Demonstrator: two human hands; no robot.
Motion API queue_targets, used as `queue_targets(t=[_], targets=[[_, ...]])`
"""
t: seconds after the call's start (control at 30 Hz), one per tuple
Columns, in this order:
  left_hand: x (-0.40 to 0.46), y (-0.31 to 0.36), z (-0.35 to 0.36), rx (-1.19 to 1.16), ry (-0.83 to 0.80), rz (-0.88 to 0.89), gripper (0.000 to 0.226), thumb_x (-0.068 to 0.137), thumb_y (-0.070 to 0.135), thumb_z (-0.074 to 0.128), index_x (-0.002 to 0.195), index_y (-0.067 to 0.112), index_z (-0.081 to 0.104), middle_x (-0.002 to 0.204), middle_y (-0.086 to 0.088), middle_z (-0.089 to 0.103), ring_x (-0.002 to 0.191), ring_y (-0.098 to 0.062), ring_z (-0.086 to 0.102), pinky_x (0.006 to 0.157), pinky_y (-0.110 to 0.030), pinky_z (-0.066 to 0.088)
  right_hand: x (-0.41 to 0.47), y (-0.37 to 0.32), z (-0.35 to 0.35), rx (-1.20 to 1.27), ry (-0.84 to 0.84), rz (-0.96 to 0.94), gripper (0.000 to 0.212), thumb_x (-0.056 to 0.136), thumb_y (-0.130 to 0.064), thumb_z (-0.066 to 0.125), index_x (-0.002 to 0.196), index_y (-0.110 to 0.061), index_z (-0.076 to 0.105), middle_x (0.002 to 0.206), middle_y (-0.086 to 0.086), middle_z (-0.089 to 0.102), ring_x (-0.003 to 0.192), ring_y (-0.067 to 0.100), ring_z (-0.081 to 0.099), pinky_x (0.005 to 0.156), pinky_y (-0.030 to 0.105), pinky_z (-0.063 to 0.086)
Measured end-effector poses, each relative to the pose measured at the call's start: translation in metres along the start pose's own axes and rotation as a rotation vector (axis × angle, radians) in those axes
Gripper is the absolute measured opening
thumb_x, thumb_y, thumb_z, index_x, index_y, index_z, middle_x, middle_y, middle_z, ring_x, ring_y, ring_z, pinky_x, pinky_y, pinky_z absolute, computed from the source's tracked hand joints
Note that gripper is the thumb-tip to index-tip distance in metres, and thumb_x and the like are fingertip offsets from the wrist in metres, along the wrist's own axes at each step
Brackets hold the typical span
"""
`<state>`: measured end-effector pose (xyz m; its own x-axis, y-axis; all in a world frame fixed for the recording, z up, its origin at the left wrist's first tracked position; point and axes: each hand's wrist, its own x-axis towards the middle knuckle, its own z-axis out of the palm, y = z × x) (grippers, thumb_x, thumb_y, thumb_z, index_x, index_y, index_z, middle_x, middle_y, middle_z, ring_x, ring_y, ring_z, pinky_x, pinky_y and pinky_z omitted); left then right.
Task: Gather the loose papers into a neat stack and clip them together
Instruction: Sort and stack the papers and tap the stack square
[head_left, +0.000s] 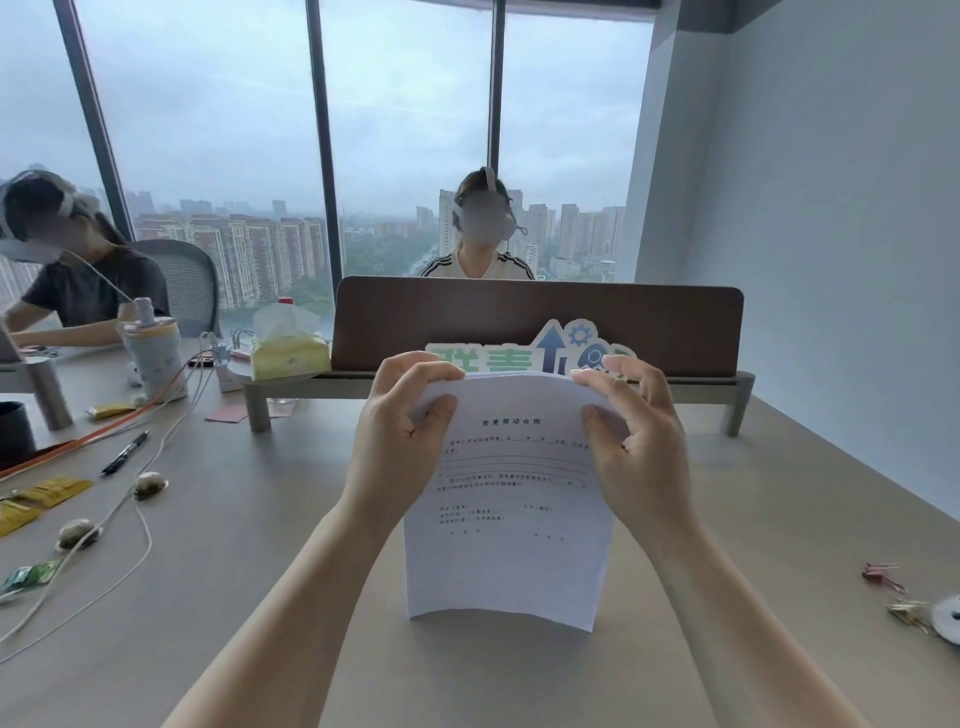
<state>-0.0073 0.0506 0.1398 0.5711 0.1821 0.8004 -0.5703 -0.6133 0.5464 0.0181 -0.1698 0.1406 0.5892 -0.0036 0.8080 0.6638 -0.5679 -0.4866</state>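
Note:
A stack of white printed papers (511, 519) stands upright on its bottom edge on the desk (753, 519), in the middle of the view. My left hand (402, 431) grips the stack's top left corner, thumb in front and fingers curled over the top edge. At the top right corner my right hand (634, 436) holds the papers the same way. The top of the stack bows slightly toward me. Small clips, a red one (880, 574) and a gold one (909, 613), lie on the desk at the far right.
A brown desk divider (519, 317) with a green sign (488, 358) stands behind the papers. At left lie cables, a black pen (124, 452), yellow packets, a tissue pack (288, 343) and a bottle (153, 358). Two people sit beyond. A white round object (948, 618) is at the right edge.

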Motion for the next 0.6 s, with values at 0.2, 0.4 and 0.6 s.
queue_targets(t=[0.2, 0.4, 0.6], targets=[[0.004, 0.001, -0.001, -0.027, -0.024, -0.037, 0.023, 0.086, 0.001, 0.065, 0.099, 0.019, 0.068, 0.119, 0.006, 0.050, 0.112, 0.002, 0.047, 0.081, 0.001, 0.036, 0.002, -0.001, 0.001, 0.026, -0.012, 0.004, 0.032, 0.090, -0.002, 0.061, 0.112, -0.024, 0.071, 0.130, -0.004, 0.052, 0.115, -0.006, 0.041, 0.084, -0.009, 0.027], [0.005, 0.003, -0.001, -0.023, -0.048, -0.025, 0.025, 0.081, 0.002, 0.071, 0.096, 0.022, 0.068, 0.116, 0.010, 0.050, 0.111, 0.007, 0.047, 0.084, -0.007, 0.040, 0.002, -0.001, 0.000, 0.070, -0.022, 0.006, 0.032, 0.089, 0.000, 0.062, 0.111, -0.023, 0.070, 0.126, -0.006, 0.052, 0.117, 0.000, 0.046, 0.084, -0.007, 0.028], [-0.006, 0.003, 0.001, -0.151, -0.002, -0.210, 0.079, 0.077, 0.007, 0.078, 0.139, 0.037, 0.038, 0.124, 0.011, 0.055, 0.109, 0.005, 0.055, 0.090, -0.016, 0.048, -0.006, 0.007, 0.001, 0.347, -0.020, 0.232, 0.056, 0.090, -0.010, 0.065, 0.118, -0.054, 0.044, 0.124, -0.014, 0.059, 0.113, 0.010, 0.059, 0.092, 0.039, 0.053]])
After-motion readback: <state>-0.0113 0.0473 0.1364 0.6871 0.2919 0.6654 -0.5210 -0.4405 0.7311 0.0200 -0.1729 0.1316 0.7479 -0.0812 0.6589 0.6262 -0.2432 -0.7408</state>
